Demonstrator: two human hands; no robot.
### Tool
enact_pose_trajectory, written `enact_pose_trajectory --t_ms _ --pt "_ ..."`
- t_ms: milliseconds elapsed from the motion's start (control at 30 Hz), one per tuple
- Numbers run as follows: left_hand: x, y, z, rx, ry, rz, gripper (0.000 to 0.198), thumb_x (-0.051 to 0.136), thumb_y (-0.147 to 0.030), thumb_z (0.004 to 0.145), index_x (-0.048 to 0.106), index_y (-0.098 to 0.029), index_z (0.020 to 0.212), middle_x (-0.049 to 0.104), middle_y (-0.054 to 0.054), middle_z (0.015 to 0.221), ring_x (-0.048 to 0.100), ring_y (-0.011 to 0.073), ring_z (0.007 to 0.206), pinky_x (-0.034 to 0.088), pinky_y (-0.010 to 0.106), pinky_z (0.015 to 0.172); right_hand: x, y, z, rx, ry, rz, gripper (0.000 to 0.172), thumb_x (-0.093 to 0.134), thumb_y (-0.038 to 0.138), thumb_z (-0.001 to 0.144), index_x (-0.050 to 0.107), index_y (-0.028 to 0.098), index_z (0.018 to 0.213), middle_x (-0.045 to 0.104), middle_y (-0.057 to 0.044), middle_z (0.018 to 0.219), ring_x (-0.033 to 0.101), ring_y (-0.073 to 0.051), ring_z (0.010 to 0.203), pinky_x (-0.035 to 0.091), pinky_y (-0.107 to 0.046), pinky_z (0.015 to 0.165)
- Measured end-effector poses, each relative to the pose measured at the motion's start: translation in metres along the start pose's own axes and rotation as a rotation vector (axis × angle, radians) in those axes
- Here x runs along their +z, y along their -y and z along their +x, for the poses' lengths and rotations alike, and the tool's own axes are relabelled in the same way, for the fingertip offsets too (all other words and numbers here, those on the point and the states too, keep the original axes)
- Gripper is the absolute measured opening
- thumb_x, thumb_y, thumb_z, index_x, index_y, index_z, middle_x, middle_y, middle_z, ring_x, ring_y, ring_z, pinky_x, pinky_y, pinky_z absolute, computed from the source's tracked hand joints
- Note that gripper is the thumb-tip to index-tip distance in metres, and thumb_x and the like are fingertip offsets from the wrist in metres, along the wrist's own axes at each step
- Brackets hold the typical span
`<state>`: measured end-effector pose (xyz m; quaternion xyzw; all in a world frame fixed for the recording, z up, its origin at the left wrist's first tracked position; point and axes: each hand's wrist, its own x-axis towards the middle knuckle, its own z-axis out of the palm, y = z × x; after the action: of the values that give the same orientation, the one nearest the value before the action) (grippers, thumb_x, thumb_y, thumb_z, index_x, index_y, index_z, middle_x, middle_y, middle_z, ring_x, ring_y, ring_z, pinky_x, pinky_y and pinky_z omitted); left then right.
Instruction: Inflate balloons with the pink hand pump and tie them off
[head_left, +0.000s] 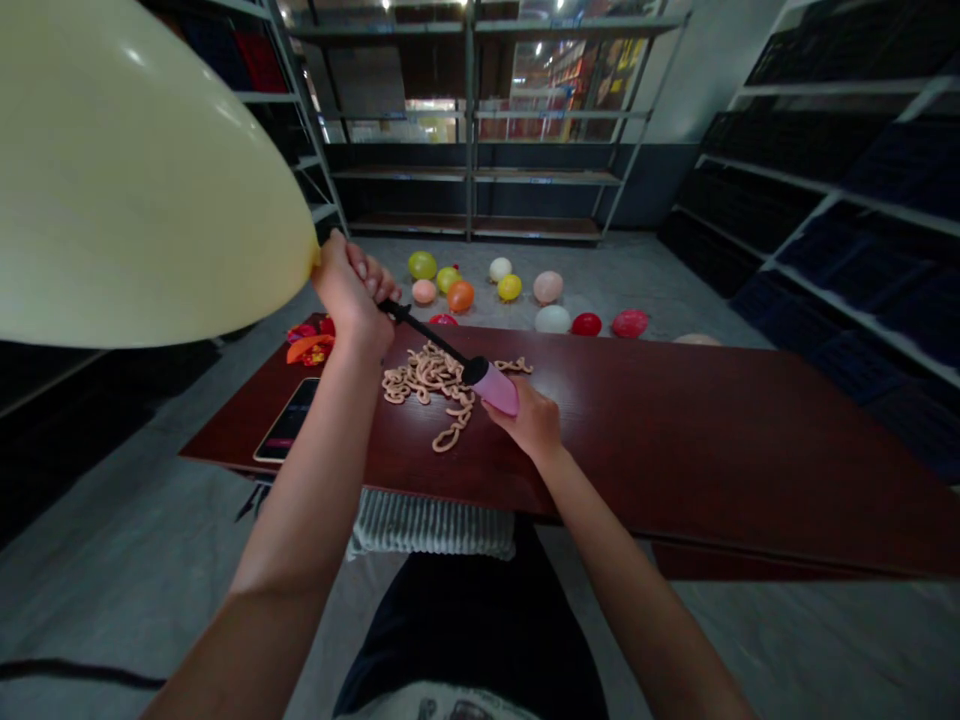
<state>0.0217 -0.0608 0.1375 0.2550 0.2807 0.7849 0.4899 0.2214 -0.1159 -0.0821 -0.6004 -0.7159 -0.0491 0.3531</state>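
A large pale yellow balloon (150, 190), blown up, fills the upper left, its neck end at my left hand (352, 285). That hand is closed round the balloon's neck and the black end of a hand balloon pump (499, 388). The black rod of the pump is drawn out and slants down to its pink barrel. Round the barrel my right hand (534, 418) is closed, just above the table. Between my hands a heap of tan twisted, uninflated balloons (429, 372) lies on the dark red-brown table (660, 430). How the neck sits on the nozzle is hidden by my fingers.
A phone (289, 418) and a pile of red and orange uninflated balloons (311, 342) lie at the table's left end. Beyond it, several inflated balloons (460, 295) rest on the floor. Metal shelves (540, 178) stand behind; a grey ribbed cushion (435, 522) is below the near edge.
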Motion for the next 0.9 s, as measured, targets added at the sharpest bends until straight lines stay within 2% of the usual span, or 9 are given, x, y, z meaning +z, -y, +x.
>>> enact_pose_trajectory --t_ms 100,200,300,400,567,733,900 --pt "0.023 0.034 0.001 0.016 0.066 0.045 0.052 0.038 -0.029 0.109 0.026 -0.022 0.059 0.018 -0.007 0.042 0.018 0.0091 0.032 0.019 0.023 0.035 0.002 -0.002 0.001 0.096 -0.018 0.000 0.050 0.068 0.056 0.085 0.064 0.018 0.119 0.078 -0.010 0.099 0.075 -0.025 0.081 0.048 -0.030 0.068" --pt "0.034 0.080 -0.007 -0.041 0.085 0.106 0.051 0.040 -0.024 0.107 0.029 -0.023 0.058 0.020 -0.006 0.041 0.022 0.0101 0.029 0.019 0.025 0.033 0.004 -0.003 0.003 0.177 -0.040 -0.015 0.053 0.067 0.057 0.085 0.063 0.019 0.122 0.078 -0.010 0.102 0.075 -0.026 0.079 0.048 -0.030 0.066" --pt "0.034 0.120 -0.019 -0.140 0.117 0.142 0.049 0.040 -0.016 0.104 0.031 -0.022 0.056 0.026 -0.006 0.039 0.025 0.0089 0.027 0.021 0.023 0.033 0.004 -0.004 0.005 0.240 -0.051 -0.025 0.053 0.066 0.056 0.087 0.063 0.018 0.123 0.078 -0.011 0.104 0.075 -0.027 0.083 0.048 -0.031 0.066" --pt "0.027 0.138 -0.023 -0.212 0.090 0.142 0.051 0.039 -0.016 0.102 0.030 -0.022 0.052 0.024 -0.006 0.036 0.024 0.0097 0.026 0.021 0.024 0.032 0.001 -0.003 0.006 0.266 -0.056 -0.042 0.052 0.067 0.057 0.086 0.064 0.019 0.121 0.079 -0.009 0.101 0.076 -0.027 0.085 0.047 -0.030 0.065" --pt "0.000 0.128 -0.011 -0.281 0.016 0.045 0.048 0.041 -0.016 0.101 0.026 -0.021 0.055 0.022 -0.007 0.038 0.022 0.0088 0.026 0.020 0.023 0.034 0.001 -0.001 0.006 0.174 -0.020 -0.066 0.052 0.066 0.059 0.087 0.063 0.023 0.124 0.078 -0.007 0.107 0.074 -0.024 0.086 0.045 -0.029 0.064" --pt "-0.039 0.106 -0.007 -0.282 -0.085 -0.029 0.045 0.043 -0.018 0.100 0.022 -0.020 0.060 0.021 -0.008 0.040 0.021 0.0069 0.030 0.021 0.022 0.038 0.003 0.001 0.005 0.038 0.059 -0.156 0.050 0.065 0.063 0.087 0.066 0.023 0.116 0.078 -0.006 0.099 0.073 -0.023 0.085 0.040 -0.029 0.063" --pt "-0.068 0.077 -0.002 -0.257 -0.156 -0.064 0.042 0.039 -0.018 0.099 0.021 -0.019 0.061 0.019 -0.008 0.041 0.021 0.0065 0.031 0.022 0.021 0.039 -0.001 0.005 0.003 -0.065 0.115 -0.229 0.048 0.063 0.063 0.089 0.066 0.022 0.113 0.077 -0.006 0.098 0.071 -0.021 0.082 0.036 -0.029 0.062"
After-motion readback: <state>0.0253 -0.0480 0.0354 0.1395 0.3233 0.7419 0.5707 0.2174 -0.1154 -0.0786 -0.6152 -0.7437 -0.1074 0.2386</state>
